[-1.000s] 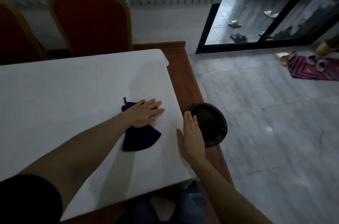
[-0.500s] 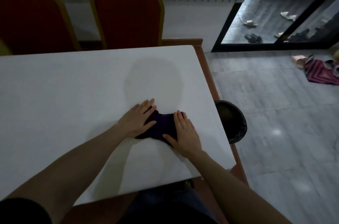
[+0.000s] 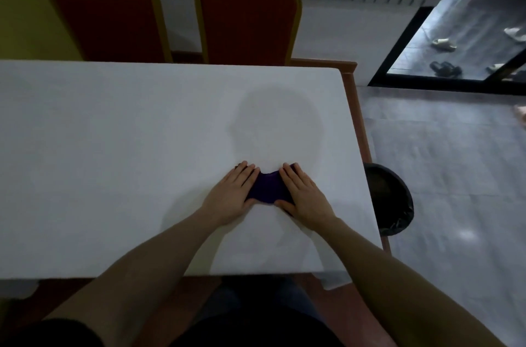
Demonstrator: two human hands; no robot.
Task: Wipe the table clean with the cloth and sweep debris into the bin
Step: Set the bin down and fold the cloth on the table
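Note:
A dark purple cloth lies bunched on the white table, right of centre. My left hand lies flat on the cloth's left end and my right hand on its right end, fingers pointing away from me. Only the cloth's middle shows between the two hands. A round black bin lined with a dark bag stands on the floor just past the table's right edge, partly hidden by the tabletop. I see no debris on the white surface.
Two red chairs with gold frames stand behind the table's far edge. A wooden frame runs along the table's right side. Grey tiled floor lies to the right, with a dark glass door and several sandals beyond it.
My right hand left the table's edge by the bin and came down on the cloth beside my left hand. The cloth is now bunched between both hands, and the view has shifted left.

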